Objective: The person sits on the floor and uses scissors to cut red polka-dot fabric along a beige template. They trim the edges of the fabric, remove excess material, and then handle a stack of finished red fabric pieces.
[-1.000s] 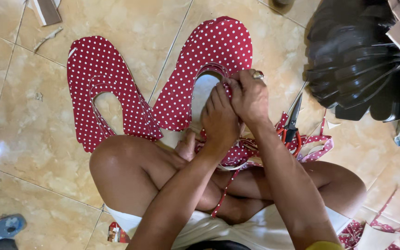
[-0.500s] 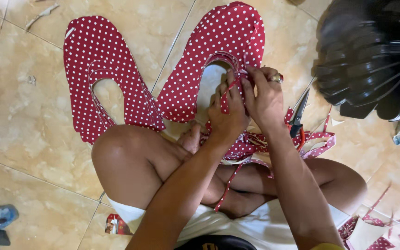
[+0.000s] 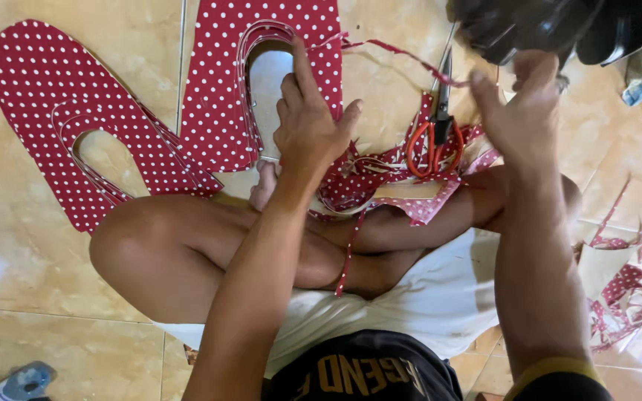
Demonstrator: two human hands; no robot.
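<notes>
I sit cross-legged on a beige tiled floor. My left hand (image 3: pixel 310 122) rests with spread fingers on a stack of red, white-dotted, shoe-shaped pieces (image 3: pixel 217 111), at the edge of its oval cut-out. My right hand (image 3: pixel 525 111) is raised to the right and blurred. A thin red trimmed strip (image 3: pixel 403 56) stretches from the stack to its thumb and fingers. Orange-handled scissors (image 3: pixel 436 137) lie between my hands on a heap of dotted scraps (image 3: pixel 380 178) by my shin.
A second red dotted shoe-shaped piece (image 3: pixel 46 111) lies flat at the left. A pile of black moulded parts (image 3: pixel 551 26) fills the top right corner. More dotted offcuts (image 3: pixel 626 289) lie at the right. A blue and white object (image 3: pixel 20 382) sits bottom left.
Both hands were together at the cut-out of the stack. Now they are apart: the right hand has swung right with the thin strip, and the left lies flat on the stack.
</notes>
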